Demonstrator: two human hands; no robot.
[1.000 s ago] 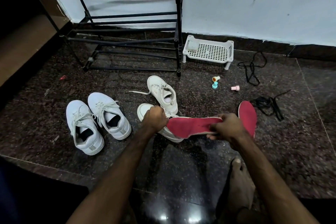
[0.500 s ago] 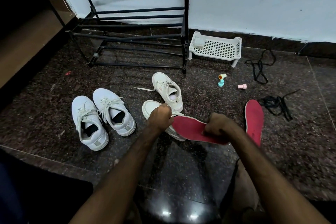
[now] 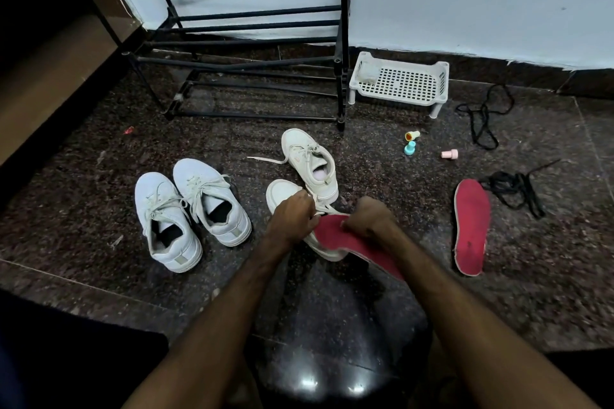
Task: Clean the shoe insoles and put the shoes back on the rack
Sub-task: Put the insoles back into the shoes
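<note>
**Insole in both hands, all four shoes on the floor**

The fingers (image 3: 354, 224) of the right hand (image 3: 370, 217) are curled tightly round the middle of a red insole (image 3: 335, 237), whose heel end runs back under the right forearm toward 5 o'clock. The left hand (image 3: 292, 217) is also closed, its fingers bunched at the insole's toe end. It seems to pinch that tip, though the fingers sit right over the laces of the near cream shoe (image 3: 282, 191), so a hold on the shoe cannot be ruled out.

The insole lies across that shoe's opening. A second cream shoe (image 3: 310, 159) touches the first at 12 o'clock, with one lace trailing left. At 9 o'clock a white pair (image 3: 186, 212) stands side by side, laced. At 3 o'clock, well apart from the hands, another red insole (image 3: 471, 226) lies flat on the floor (image 3: 83, 192), just beside loose black laces (image 3: 515, 189). Three small coloured caps (image 3: 412, 143) sit at 1 o'clock, near a white basket (image 3: 398, 85).

The rack (image 3: 249, 26) stands at 12 o'clock against the wall. As a judgement, the task is at an early-to-middle stage. Both red insoles are out, no cloth or brush is visible, and no shoe is on the visible bars. Seating the insoles and racking all four shoes remain.
</note>
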